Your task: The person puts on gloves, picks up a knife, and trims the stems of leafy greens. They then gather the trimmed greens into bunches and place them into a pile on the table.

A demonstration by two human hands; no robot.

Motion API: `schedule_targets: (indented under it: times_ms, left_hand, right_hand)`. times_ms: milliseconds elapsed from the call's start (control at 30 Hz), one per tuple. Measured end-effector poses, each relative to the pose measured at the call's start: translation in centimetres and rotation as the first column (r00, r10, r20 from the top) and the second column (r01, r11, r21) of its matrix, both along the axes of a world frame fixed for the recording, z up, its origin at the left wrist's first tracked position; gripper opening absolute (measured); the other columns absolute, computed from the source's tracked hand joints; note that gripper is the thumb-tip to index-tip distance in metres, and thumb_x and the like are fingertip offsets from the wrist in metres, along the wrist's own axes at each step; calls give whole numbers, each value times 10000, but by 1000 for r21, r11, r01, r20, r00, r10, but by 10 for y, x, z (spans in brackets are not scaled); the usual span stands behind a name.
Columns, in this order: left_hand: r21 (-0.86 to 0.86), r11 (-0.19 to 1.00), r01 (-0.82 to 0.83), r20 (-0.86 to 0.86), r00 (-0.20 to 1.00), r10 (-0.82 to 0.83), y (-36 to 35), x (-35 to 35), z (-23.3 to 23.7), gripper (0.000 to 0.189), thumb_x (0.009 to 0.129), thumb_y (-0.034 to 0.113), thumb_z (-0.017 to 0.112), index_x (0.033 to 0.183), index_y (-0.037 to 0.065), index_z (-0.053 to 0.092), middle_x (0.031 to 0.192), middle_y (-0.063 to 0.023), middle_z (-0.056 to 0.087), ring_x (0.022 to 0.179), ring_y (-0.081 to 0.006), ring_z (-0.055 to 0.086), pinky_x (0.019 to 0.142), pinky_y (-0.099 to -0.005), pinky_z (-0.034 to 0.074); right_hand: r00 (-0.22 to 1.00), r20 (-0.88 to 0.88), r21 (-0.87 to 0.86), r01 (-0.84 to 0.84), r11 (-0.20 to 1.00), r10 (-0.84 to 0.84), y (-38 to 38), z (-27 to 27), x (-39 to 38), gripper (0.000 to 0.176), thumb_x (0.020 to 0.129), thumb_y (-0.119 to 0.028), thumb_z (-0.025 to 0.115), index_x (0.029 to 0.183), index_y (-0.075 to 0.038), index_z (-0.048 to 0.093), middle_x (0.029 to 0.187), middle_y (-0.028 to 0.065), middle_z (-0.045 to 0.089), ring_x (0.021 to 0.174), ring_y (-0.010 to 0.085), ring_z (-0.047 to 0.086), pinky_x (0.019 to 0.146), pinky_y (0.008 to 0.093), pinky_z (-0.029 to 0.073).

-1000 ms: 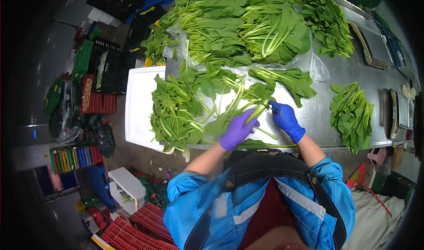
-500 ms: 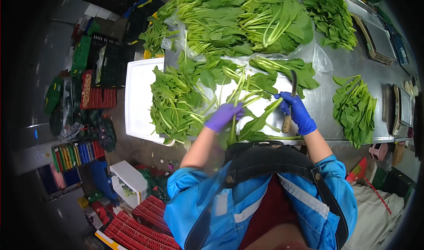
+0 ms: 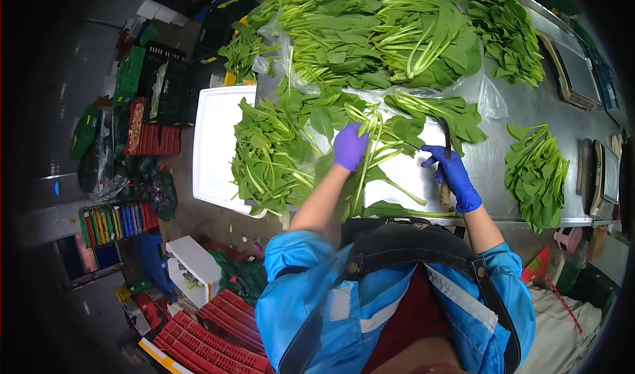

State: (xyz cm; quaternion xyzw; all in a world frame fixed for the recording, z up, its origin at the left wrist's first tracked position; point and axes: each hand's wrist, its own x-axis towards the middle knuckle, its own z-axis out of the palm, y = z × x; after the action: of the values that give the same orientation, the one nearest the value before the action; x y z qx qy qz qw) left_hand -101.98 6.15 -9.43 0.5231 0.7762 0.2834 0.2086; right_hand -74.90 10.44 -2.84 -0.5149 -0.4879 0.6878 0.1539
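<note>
My left hand (image 3: 348, 146), in a purple glove, reaches forward and rests on loose green leafy stalks (image 3: 374, 146) lying on the steel table (image 3: 536, 109); whether its fingers close on a stalk is unclear. My right hand (image 3: 451, 174), in a blue glove, grips a knife (image 3: 446, 150) with a wooden handle, blade pointing away from me, beside the stalks. A trimmed heap of greens (image 3: 271, 152) lies to the left of my left hand. A big pile of untrimmed greens (image 3: 377, 33) on clear plastic fills the far side.
A white foam tray (image 3: 215, 142) sticks out at the table's left end. Another bunch of greens (image 3: 536, 172) lies at the right, near scales (image 3: 605, 172). Red, green and black crates (image 3: 149, 103) crowd the floor on the left.
My left hand has let go of the stalk near the table's front edge and reached forward onto the loose stalks. My right hand has drawn right, with the knife now upright.
</note>
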Motion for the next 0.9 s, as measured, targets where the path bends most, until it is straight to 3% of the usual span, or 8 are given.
schedule_targets:
  times_ms: [200,267,333,400,467,733,767,900]
  left_hand:
    - [-67,992,110,230,969,-92,27,-4,-16,373,739,225,685,1042,18,626,918,-154,654,792,-271,632,710,-359,485]
    - [-59,978,202,648,753,-117,20,-1,12,408,759,230,691,1087,0,613,938,-119,661,783,-197,621,712,-331,482]
    - [-13,957,289,651,729,-211,5,10,64,414,796,238,673,1137,16,599,929,-94,660,807,-155,594,743,-311,473]
    - [-20,886,463,511,767,-389,-7,17,84,437,811,238,663,1185,29,575,929,-99,654,842,-149,586,786,-301,463]
    - [-64,857,511,576,720,-386,-14,23,96,408,828,250,649,1159,21,588,979,-96,648,897,-137,561,830,-293,443]
    - [-16,899,438,600,723,-342,-30,17,106,377,825,191,650,1148,5,589,943,-112,662,850,-135,591,792,-299,465]
    - [-27,902,430,589,736,-334,-32,18,109,373,825,193,652,1139,0,593,931,-107,665,835,-126,591,783,-297,467]
    - [-108,902,419,652,715,-254,-30,33,97,365,813,227,662,1116,28,615,943,-120,670,810,-169,634,751,-309,480]
  right_hand:
    - [995,-60,-6,-76,997,76,-5,-7,-10,336,917,-339,500,1091,-84,634,762,39,642,455,62,435,420,198,382]
    - [998,-9,-26,-55,998,54,-3,-7,-9,292,893,-288,549,1084,-85,639,749,56,656,473,98,512,466,240,438]
    - [972,203,515,-206,832,115,-4,-23,-8,274,864,-251,588,1078,-87,640,741,78,670,546,143,605,551,291,487]
    - [965,235,548,-231,804,118,-2,-6,-21,261,830,-198,607,1071,-102,641,762,121,668,650,230,656,633,342,507]
    - [954,270,774,-297,559,133,0,1,-33,262,813,-160,595,1066,-116,645,793,151,658,675,304,639,629,366,507]
    - [915,344,616,-390,684,212,10,-28,-15,252,836,-169,575,1067,-104,651,744,133,661,615,260,637,601,366,505]
    - [944,199,260,-309,915,262,7,12,-20,278,863,-223,593,1109,-102,637,658,61,642,486,118,565,489,272,465]
    - [944,-134,108,-288,952,301,-3,41,-38,321,843,-250,646,1117,-83,628,611,-3,598,426,30,459,390,176,363]
